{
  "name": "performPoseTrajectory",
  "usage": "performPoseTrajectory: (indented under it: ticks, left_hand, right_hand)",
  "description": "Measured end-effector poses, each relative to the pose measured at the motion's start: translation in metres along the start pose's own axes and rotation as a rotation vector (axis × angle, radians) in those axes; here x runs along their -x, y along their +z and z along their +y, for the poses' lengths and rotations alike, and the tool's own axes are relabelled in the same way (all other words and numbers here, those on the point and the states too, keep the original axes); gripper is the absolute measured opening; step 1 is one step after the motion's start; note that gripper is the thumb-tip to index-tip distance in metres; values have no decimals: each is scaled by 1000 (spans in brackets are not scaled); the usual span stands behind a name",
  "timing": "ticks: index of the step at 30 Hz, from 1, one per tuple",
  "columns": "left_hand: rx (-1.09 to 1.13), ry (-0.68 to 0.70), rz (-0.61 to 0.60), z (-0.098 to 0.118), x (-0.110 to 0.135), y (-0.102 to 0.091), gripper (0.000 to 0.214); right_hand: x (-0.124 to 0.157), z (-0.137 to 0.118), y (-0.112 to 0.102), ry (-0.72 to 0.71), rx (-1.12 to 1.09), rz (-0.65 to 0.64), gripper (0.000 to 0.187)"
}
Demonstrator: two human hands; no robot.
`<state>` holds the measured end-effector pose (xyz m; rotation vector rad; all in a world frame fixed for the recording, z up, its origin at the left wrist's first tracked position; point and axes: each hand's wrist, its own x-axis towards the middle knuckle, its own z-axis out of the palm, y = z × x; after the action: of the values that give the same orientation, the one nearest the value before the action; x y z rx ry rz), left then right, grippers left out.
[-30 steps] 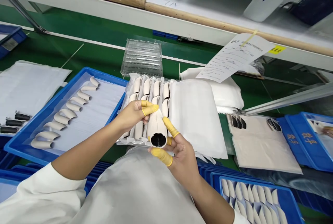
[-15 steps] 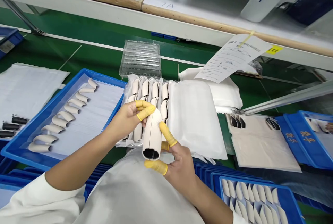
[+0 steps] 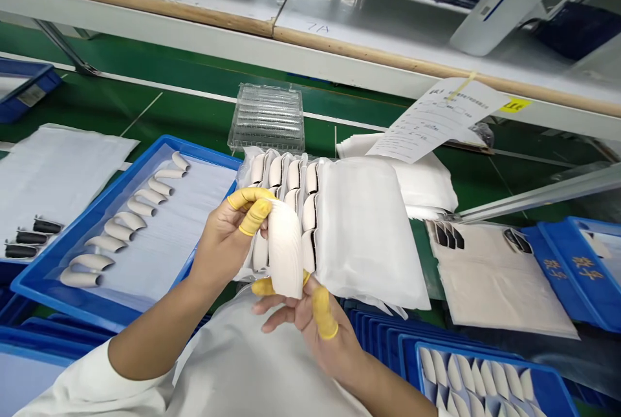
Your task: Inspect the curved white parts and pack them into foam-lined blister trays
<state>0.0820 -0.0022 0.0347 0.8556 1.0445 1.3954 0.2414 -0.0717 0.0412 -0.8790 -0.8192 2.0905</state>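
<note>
My left hand [image 3: 230,229], in yellow finger cots, pinches the upper end of a cream curved shell piece [image 3: 285,249] between thumb and finger. The piece hangs with its smooth outer face towards me. Below its lower end my right hand [image 3: 310,320] has its fingers spread, also with yellow cots. Some of those fingertips are behind or against the lower end; whether they bear on it I cannot tell. Behind the piece is a tray [image 3: 246,273] with rows of similar cream shells [image 3: 294,172], dark inside.
A blue tray [image 3: 36,288] with a row of curved cream pieces stands left. White sheets [image 3: 371,229] lie right of the shell rows. A clear plastic tray [image 3: 268,118] is behind. More cream pieces fill a blue tray [image 3: 553,381] at lower right. A paper sheet [image 3: 436,116] hangs from the shelf.
The shell piece has turned: its dark open end and seam faced me, now its smooth outer face does. My right hand has loosened from its side and moved below its lower end.
</note>
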Motion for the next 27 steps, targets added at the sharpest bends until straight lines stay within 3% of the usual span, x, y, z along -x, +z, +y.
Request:
performPoseTrajectory:
  ticks: [7, 14, 18, 22, 27]
  left_hand:
    - [39, 10, 26, 1, 6, 6, 17]
    - [86, 13, 41, 3, 6, 6, 16]
    - [101, -15, 57, 2, 7, 9, 22]
    - [223, -88, 73, 0, 7, 15, 33]
    - [310, -107, 52, -7, 6, 15, 32]
  right_hand:
    - [-5, -4, 9, 234, -388, 5, 42]
    - [-6, -4, 9, 329, -543, -42, 45]
    - [-5, -3, 8, 318, -493, -88, 39]
    - [-3, 0, 8, 293, -404, -124, 45]
    - [0, 2, 7, 176, -382, 53, 43]
